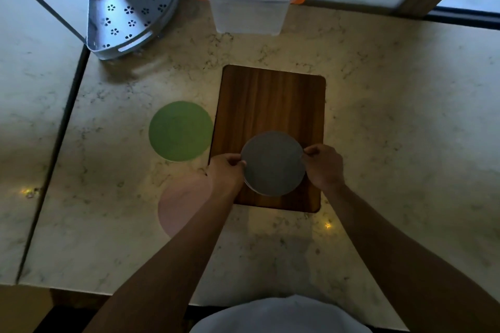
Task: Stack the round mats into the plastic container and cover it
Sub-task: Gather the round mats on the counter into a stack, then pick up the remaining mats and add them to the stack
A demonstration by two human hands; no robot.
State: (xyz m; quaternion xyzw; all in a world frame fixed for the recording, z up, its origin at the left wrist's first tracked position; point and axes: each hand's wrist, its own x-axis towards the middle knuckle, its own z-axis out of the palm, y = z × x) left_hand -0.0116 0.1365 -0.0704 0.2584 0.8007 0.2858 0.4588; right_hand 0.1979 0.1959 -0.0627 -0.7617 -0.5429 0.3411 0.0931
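A grey round mat [272, 163] is held over the near end of a wooden cutting board [270, 100]. My left hand [226, 170] pinches its left edge and my right hand [323, 166] pinches its right edge. A pale rim under the grey mat suggests another mat beneath it. A green round mat [180, 131] lies flat on the counter left of the board. A pink round mat [181, 205] lies nearer, partly hidden by my left forearm. The clear plastic container [249, 12] with orange clips stands at the back of the counter, blurred.
A grey perforated corner rack [130, 13] sits at the back left, with thin metal bars beside it. The marble counter [392, 143] has a seam along its left side and its front edge near my body.
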